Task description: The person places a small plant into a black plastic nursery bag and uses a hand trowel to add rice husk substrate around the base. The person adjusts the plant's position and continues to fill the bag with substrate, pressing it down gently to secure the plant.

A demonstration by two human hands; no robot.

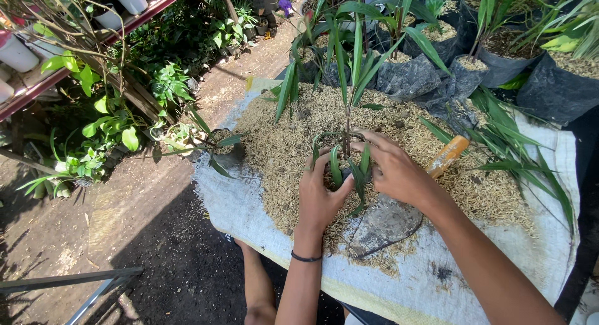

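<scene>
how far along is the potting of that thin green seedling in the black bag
Well along, it seems. Done: the thin green seedling stands upright in the black plastic grow bag. In hand: the left hand and right hand cup the stem base at the bag's mouth. Left: the pale heap of husk mix and the orange-handled tool lie out on the white woven sack.

Seedling in a bag, on a husk heap, on a ground sheet

The seedling (347, 122) stands in a grow bag (384, 222) on the husk heap (281, 144), left hand (319, 197) and right hand (394, 169) on either side of its stem. The heap lies on a woven sheet (424, 281) over the ground. A tool handle (448, 155) lies right of the hands; filled grow bags (474, 69) stand behind, leafy plants (125, 128) to the left.
</scene>
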